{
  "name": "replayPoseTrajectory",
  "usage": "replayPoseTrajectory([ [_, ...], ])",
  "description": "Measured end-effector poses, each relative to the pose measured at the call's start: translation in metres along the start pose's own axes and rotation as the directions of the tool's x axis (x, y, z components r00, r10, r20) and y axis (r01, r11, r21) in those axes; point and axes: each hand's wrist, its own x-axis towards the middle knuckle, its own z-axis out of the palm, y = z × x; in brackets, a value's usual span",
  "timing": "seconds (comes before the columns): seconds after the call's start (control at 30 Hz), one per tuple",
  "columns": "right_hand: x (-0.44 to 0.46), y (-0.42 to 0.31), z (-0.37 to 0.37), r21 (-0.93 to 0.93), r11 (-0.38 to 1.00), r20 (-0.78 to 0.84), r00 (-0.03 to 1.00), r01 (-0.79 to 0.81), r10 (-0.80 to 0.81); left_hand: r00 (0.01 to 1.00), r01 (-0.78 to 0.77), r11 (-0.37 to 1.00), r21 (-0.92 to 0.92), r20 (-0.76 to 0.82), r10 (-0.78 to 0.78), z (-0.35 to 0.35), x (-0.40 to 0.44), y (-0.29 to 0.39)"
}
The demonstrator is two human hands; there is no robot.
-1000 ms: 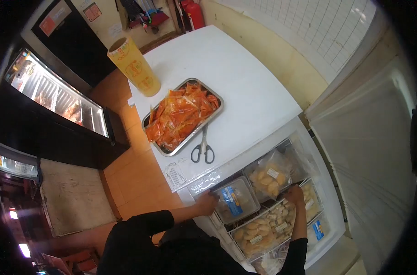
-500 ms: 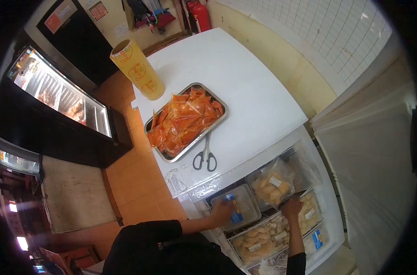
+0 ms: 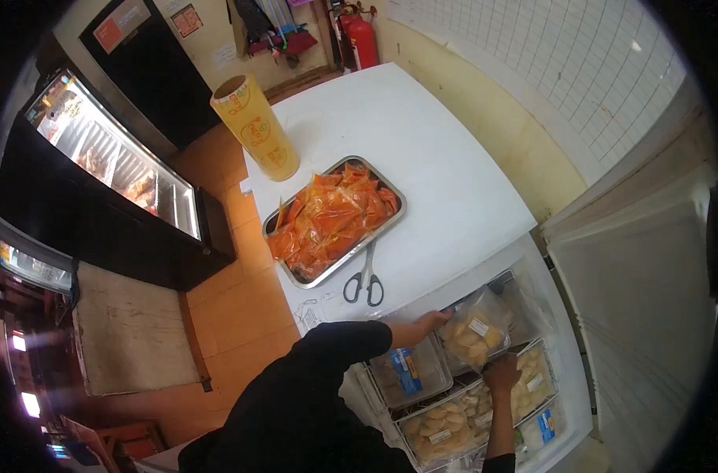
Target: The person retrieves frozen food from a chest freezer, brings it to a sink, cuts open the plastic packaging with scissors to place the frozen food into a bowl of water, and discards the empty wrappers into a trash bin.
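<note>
A clear plastic bag of pale yellowish food pieces (image 3: 477, 327), with a white label, lies in the open chest freezer (image 3: 422, 298). My left hand (image 3: 431, 322) is closed at the bag's left edge, beside the wall of the compartment. At the bag's near edge, my right hand (image 3: 501, 374) has its fingers curled; their tips are partly hidden. Left of the bag sits a clear plastic container with a blue label (image 3: 408, 370). Wire baskets below hold more labelled bags of pale pieces (image 3: 438, 426).
On the white table (image 3: 453, 189) stand a metal tray (image 3: 398, 216) heaped with orange-red sachets (image 3: 335, 217) and a tall yellow roll of wrap (image 3: 256, 130). Scissors (image 3: 365, 282) lie beside the tray. The raised freezer lid (image 3: 635, 276) is at right; a lit display fridge (image 3: 118, 158) stands left.
My left hand has moved right, from the blue-labelled container to the left edge of the bag. My right hand stays near the bag's near edge. The view has shifted slightly.
</note>
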Motion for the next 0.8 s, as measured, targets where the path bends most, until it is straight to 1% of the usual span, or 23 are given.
replayPoseTrajectory([
  [0.07, -0.005, -0.006, -0.004, -0.016, 1.0, 0.014, 1.0, 0.0, 0.0, 0.998, 0.054, 0.996, -0.074, 0.027, -0.052, -0.002, 0.004, -0.001],
  [0.13, -0.005, -0.01, -0.006, -0.145, 0.989, 0.032, 0.999, 0.034, -0.03, 0.999, -0.05, 0.984, -0.171, -0.027, 0.046, 0.011, 0.026, 0.019],
  [0.17, -0.003, -0.01, -0.005, -0.15, 0.988, 0.027, 0.999, 0.028, -0.024, 0.994, -0.1, 0.972, -0.214, -0.055, 0.09, 0.018, 0.034, 0.019],
  [0.2, -0.002, -0.01, -0.001, -0.161, 0.986, -0.011, 0.999, 0.039, -0.042, 0.987, -0.151, 0.954, -0.257, -0.085, 0.134, 0.022, 0.041, 0.02],
  [0.23, -0.001, -0.008, 0.005, -0.174, 0.983, -0.046, 0.997, 0.052, -0.061, 0.983, -0.176, 0.943, -0.281, -0.102, 0.153, 0.024, 0.046, 0.024],
  [0.27, 0.004, -0.005, 0.012, -0.179, 0.983, -0.047, 0.997, 0.05, -0.06, 0.978, -0.201, 0.931, -0.303, -0.119, 0.173, 0.022, 0.043, 0.015],
  [0.3, 0.008, -0.002, 0.02, -0.202, 0.978, -0.03, 0.998, 0.052, -0.059, 0.967, -0.252, 0.85, -0.463, -0.164, 0.197, 0.01, 0.016, -0.03],
  [0.33, 0.009, 0.0, 0.025, -0.224, 0.973, -0.01, 0.998, 0.053, -0.057, 0.953, -0.302, 0.736, -0.606, -0.215, 0.214, 0.001, -0.002, -0.056],
  [0.37, 0.007, -0.003, 0.022, -0.226, 0.973, -0.008, 0.999, 0.051, -0.054, 0.952, -0.303, 0.735, -0.607, -0.218, 0.213, 0.005, 0.001, -0.048],
  [0.4, 0.003, -0.01, 0.016, -0.158, 0.987, -0.032, 0.999, 0.024, -0.029, 0.958, -0.268, 0.696, -0.666, -0.258, 0.122, 0.01, 0.004, -0.038],
  [0.43, 0.001, -0.013, 0.012, -0.09, 0.996, -0.055, 0.998, -0.003, -0.002, 0.958, -0.253, 0.674, -0.694, -0.277, 0.074, 0.012, 0.009, -0.029],
  [0.47, 0.003, -0.011, 0.018, -0.093, 0.996, -0.053, 0.999, -0.007, 0.002, 0.955, -0.24, 0.648, -0.722, -0.294, 0.026, 0.013, 0.012, -0.022],
  [0.53, 0.012, -0.009, 0.032, -0.083, 0.996, -0.098, 0.995, -0.012, 0.004, 0.962, -0.169, 0.62, -0.766, -0.266, -0.065, 0.014, 0.013, -0.021],
  [0.57, 0.009, -0.011, 0.023, -0.088, 0.996, -0.101, 0.995, -0.013, 0.004, 0.962, -0.145, 0.609, -0.78, -0.254, -0.097, 0.015, 0.013, -0.021],
  [0.6, 0.0, -0.015, 0.009, -0.082, 0.996, -0.099, 0.995, 0.023, -0.031, 0.954, -0.165, 0.549, -0.82, -0.274, -0.123, 0.014, 0.011, -0.026],
  [0.63, -0.004, -0.019, 0.0, -0.072, 0.996, -0.097, 0.993, 0.055, -0.062, 0.947, -0.179, 0.517, -0.837, -0.288, -0.138, 0.014, 0.009, -0.03],
  [0.67, -0.003, -0.019, -0.002, -0.078, 0.996, -0.097, 0.994, 0.048, -0.055, 0.941, -0.195, 0.486, -0.852, -0.303, -0.153, 0.012, 0.006, -0.037],
  [0.73, -0.002, -0.012, -0.003, 0.007, 0.995, -0.139, 0.986, 0.095, -0.093, 0.969, -0.209, 0.403, -0.891, -0.245, -0.039, 0.009, 0.0, -0.052],
  [0.77, 0.002, -0.008, -0.007, 0.004, 0.997, -0.131, 0.989, 0.072, -0.07, 0.962, -0.231, 0.399, -0.887, -0.268, -0.041, 0.014, 0.004, -0.043],
  [0.8, 0.009, -0.004, -0.015, -0.045, 0.989, -0.016, 0.99, 0.138, -0.139, 0.944, -0.232, 0.31, -0.922, -0.29, -0.156, 0.02, 0.01, -0.032],
])
